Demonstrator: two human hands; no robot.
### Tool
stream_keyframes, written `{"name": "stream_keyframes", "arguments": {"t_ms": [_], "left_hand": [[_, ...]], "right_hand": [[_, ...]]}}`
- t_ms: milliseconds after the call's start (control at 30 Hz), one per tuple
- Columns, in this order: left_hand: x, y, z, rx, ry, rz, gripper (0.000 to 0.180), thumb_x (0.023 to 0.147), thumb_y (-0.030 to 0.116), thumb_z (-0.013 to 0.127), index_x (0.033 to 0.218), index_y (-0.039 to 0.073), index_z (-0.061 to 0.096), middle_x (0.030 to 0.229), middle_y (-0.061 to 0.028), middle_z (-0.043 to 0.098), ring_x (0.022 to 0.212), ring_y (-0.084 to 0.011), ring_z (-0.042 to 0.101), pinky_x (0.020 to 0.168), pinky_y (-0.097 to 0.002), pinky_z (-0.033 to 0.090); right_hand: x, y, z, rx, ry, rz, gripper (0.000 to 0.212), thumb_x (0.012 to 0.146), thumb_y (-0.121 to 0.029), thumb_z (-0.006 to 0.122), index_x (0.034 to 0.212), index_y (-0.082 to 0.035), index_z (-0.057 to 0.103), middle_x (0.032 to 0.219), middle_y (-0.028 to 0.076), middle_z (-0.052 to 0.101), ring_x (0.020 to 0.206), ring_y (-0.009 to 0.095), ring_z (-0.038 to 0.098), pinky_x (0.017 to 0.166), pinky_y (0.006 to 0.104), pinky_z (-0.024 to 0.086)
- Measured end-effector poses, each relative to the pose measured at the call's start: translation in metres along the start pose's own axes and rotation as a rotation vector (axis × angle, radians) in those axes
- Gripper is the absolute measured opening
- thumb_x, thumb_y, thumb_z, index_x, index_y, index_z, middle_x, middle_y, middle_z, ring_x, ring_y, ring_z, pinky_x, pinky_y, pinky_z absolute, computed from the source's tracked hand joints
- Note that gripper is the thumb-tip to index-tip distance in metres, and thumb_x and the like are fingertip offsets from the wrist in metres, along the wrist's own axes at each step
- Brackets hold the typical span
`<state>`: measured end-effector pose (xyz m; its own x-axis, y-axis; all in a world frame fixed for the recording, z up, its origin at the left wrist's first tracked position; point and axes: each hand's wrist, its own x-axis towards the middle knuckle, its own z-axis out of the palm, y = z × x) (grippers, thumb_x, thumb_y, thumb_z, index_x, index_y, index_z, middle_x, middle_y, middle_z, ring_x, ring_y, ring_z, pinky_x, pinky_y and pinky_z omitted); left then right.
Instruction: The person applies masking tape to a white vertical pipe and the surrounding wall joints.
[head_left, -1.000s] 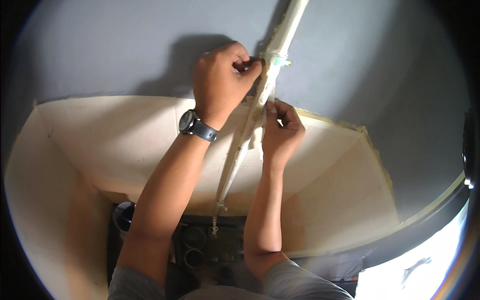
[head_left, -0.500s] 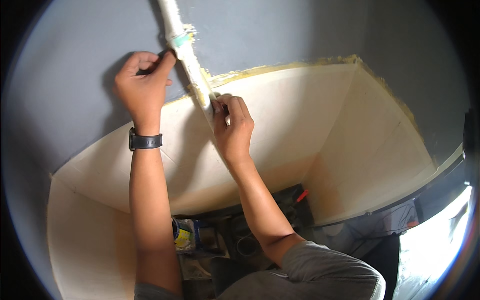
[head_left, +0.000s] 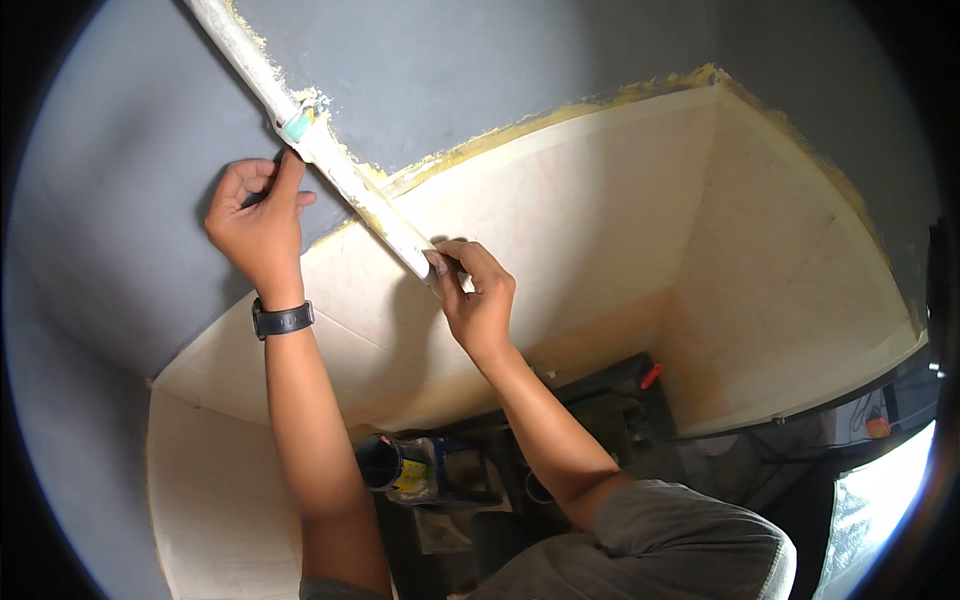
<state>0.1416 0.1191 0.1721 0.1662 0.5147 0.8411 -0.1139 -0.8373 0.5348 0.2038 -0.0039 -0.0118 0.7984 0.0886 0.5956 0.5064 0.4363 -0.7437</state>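
Observation:
A white pipe (head_left: 240, 52) runs slantwise down the grey wall onto cream panelling, smeared with yellowish residue. Around it is a pale green band (head_left: 300, 124). Just below this band, the fingertips of my left hand (head_left: 258, 222) press together against the pipe's left side; a black watch (head_left: 284, 320) is on that wrist. Lower down, thumb and fingers of my right hand (head_left: 484, 302) pinch at the pipe's right edge, over the panelling. Whatever thin thing lies between the fingertips of either hand is too small or hidden to name.
Yellow residue (head_left: 560, 118) lines the top edge of the cream panelling (head_left: 590, 200). Below my arms stand a dark bucket (head_left: 380, 462) with a yellow label and a dark surface with a red-handled object (head_left: 652, 376). Shiny sheeting (head_left: 870, 510) is at lower right.
The view has shifted and tilted, so the pipe slants more and more of the bucket shows. Both hands stay at about the same places on the pipe.

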Motion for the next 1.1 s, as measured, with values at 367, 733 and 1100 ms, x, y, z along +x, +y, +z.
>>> {"name": "stream_keyframes", "arguments": {"t_ms": [367, 733, 1100], "left_hand": [[-0.003, 0.003, 0.002, 0.04, 0.023, 0.004, 0.024, 0.092, 0.011, 0.087, 0.085, 0.002, 0.065, 0.073, -0.001, 0.067, 0.057, -0.0136, 0.069, 0.054, -0.0253, 0.054], [-0.002, 0.004, 0.002, 0.092, 0.018, 0.005, 0.022, 0.095, 0.01, 0.084, 0.085, 0.002, 0.066, 0.075, -0.0006, 0.068, 0.059, -0.0131, 0.07, 0.056, -0.0249, 0.055], [-0.001, 0.002, 0.001, 0.043, 0.029, -0.014, 0.023, 0.089, 0.01, 0.088, 0.085, 0.001, 0.067, 0.075, -0.0068, 0.074, 0.057, -0.0188, 0.074, 0.052, -0.0268, 0.056]], "right_hand": [[-0.001, 0.016, -0.004, -0.058, -0.021, -0.235, 0.022, 0.086, 0.01, 0.076, 0.105, 0.001, 0.072, 0.098, 0.015, 0.071, 0.09, 0.034, 0.07, 0.078, 0.0402, 0.058], [-0.05, 0.05, 0.005, -0.08, -0.016, -0.382, 0.057, 0.084, 0.013, 0.074, 0.139, 0.003, 0.066, 0.135, 0.021, 0.068, 0.121, 0.039, 0.068, 0.101, 0.043, 0.057], [-0.123, 0.106, -0.03, -0.61, -0.471, -0.361, 0.062, 0.1, -0.014, 0.06, 0.16, -0.002, 0.049, 0.169, 0.018, 0.043, 0.16, 0.039, 0.034, 0.129, 0.0618, 0.026]]}}
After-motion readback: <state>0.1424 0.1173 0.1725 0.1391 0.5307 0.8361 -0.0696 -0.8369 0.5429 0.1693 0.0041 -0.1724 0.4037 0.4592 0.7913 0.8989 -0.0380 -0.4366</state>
